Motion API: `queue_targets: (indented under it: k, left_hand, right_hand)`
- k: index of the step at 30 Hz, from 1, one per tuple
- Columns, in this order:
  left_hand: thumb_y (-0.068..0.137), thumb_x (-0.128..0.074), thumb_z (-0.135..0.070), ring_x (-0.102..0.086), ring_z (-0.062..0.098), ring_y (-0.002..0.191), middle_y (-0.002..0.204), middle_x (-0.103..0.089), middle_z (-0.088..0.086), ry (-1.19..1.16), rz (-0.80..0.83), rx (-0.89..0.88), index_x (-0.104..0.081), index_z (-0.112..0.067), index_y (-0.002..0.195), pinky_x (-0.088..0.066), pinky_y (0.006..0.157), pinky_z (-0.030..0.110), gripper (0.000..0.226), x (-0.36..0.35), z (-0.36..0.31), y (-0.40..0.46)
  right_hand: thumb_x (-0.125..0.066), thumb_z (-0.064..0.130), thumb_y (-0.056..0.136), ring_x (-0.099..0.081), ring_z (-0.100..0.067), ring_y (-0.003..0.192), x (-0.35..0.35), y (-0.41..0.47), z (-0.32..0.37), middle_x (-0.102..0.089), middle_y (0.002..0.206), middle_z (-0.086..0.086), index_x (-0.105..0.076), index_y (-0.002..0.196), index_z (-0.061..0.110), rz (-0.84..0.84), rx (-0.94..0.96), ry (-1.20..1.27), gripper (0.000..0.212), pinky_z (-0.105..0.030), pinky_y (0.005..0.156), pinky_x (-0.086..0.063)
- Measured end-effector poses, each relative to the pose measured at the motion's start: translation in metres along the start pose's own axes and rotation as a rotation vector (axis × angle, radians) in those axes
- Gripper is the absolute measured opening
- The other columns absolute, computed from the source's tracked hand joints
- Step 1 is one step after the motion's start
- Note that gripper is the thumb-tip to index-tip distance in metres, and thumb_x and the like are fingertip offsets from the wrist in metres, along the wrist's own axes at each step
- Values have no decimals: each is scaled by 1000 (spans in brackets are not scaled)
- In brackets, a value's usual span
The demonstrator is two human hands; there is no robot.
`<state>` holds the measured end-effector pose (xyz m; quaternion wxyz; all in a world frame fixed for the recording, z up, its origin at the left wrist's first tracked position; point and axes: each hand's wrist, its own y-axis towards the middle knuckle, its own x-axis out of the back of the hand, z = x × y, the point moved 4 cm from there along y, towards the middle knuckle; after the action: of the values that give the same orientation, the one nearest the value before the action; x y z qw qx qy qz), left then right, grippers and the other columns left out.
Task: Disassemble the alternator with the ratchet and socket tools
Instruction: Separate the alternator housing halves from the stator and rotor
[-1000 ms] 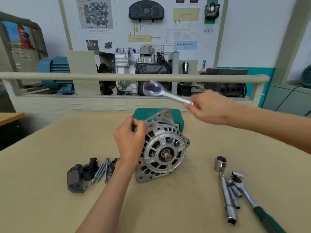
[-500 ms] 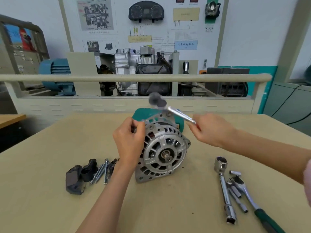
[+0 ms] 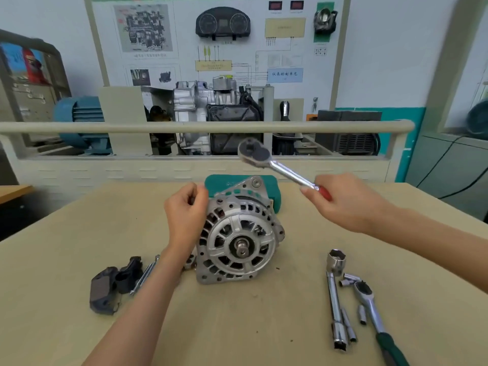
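The silver alternator (image 3: 239, 239) stands on edge in the middle of the table, its shaft end facing me. My left hand (image 3: 186, 207) is at its upper left rim with fingers curled against the housing; what the fingertips hold is hidden. My right hand (image 3: 343, 202) grips the red handle of a chrome ratchet (image 3: 274, 165), raised in the air above and right of the alternator, head pointing up-left.
A teal case (image 3: 274, 194) lies behind the alternator. Black plastic covers (image 3: 111, 283) and long bolts (image 3: 145, 276) lie at the left. Right of the alternator lie a socket on an extension bar (image 3: 334, 294), loose sockets (image 3: 348, 278) and a green-handled ratchet (image 3: 375, 315).
My right hand dropped with the ratchet toward the alternator, then shifted right and up a little. My left hand stays at the alternator's rim.
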<state>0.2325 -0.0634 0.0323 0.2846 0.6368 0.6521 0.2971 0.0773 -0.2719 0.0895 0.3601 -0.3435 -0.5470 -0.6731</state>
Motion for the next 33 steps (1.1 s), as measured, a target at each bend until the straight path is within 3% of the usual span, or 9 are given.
queue_targets:
  k: [8, 14, 16, 19, 21, 25, 27, 30, 33]
  left_hand:
    - [96, -46, -28, -32, 3, 45, 48, -36, -6, 30, -53, 215, -41, -12, 56, -28, 45, 19, 43, -1, 12, 11]
    - [97, -39, -26, -25, 9, 45, 47, -29, -2, 138, -174, 137, -29, -17, 52, -21, 44, 25, 47, -7, 6, 12]
    - [96, -37, -27, -25, 10, 43, 44, -28, -4, 206, -140, 54, -27, -19, 50, -19, 44, 29, 48, -5, 4, 13]
    - [96, -39, -19, -22, 7, 39, 42, -23, -8, 181, -129, 13, -24, -22, 48, -16, 42, 23, 50, -2, -1, 15]
    - [95, -39, -19, -27, 9, 39, 41, -22, -9, 163, -136, -6, -24, -23, 48, -15, 40, 22, 50, -4, -2, 12]
    - [94, -39, -21, -27, 8, 37, 40, -20, -13, 163, -128, -42, -23, -26, 48, -18, 38, 18, 50, -6, 2, 12]
    - [94, -40, -20, -29, 9, 38, 41, -21, -11, 164, -118, -30, -23, -24, 48, -18, 39, 19, 50, -6, 2, 13]
    - [96, -42, -13, -30, 8, 39, 41, -20, -10, 186, -134, -21, -22, -23, 48, -17, 40, 20, 52, -4, -2, 11]
    - [94, -41, -17, -29, 8, 38, 41, -19, -11, 184, -118, -32, -21, -24, 48, -17, 40, 20, 50, -8, -4, 10]
  right_hand:
    - [-40, 42, 96, -43, -15, 51, -10, -10, 6, -44, 56, 2, -35, 62, 22, -19, -66, -51, 40, -31, 45, -28]
    - [-33, 45, 95, -42, -14, 41, 26, 16, 32, -41, 50, 5, -40, 70, 20, -461, 78, 36, 36, -25, 38, -25]
    - [-31, 39, 97, -43, -13, 43, 5, 12, 28, -43, 54, 4, -46, 85, 14, -313, 5, -55, 32, -26, 38, -27]
    - [-31, 32, 100, -47, -21, 63, -21, 18, 12, -52, 73, -4, -55, 103, 7, 143, -128, -372, 34, -28, 56, -36]
    - [-32, 34, 100, -44, -19, 60, 3, 40, 12, -47, 68, -2, -55, 94, 9, 83, -105, -352, 34, -29, 53, -33]
    - [-28, 47, 94, -44, -18, 45, 33, 37, 28, -46, 54, 1, -50, 83, 14, -470, 63, -80, 41, -28, 40, -31]
    - [-28, 44, 96, -54, -25, 53, 6, 15, 30, -54, 63, -3, -53, 94, 10, -294, -3, -94, 42, -34, 46, -42]
    - [-30, 36, 100, -50, -26, 68, -31, 8, 24, -50, 76, -4, -53, 101, 10, 150, -13, -428, 36, -28, 56, -36]
    - [-31, 41, 97, -36, -15, 47, -7, 35, 39, -35, 57, 5, -46, 81, 15, -120, 101, -346, 34, -25, 43, -21]
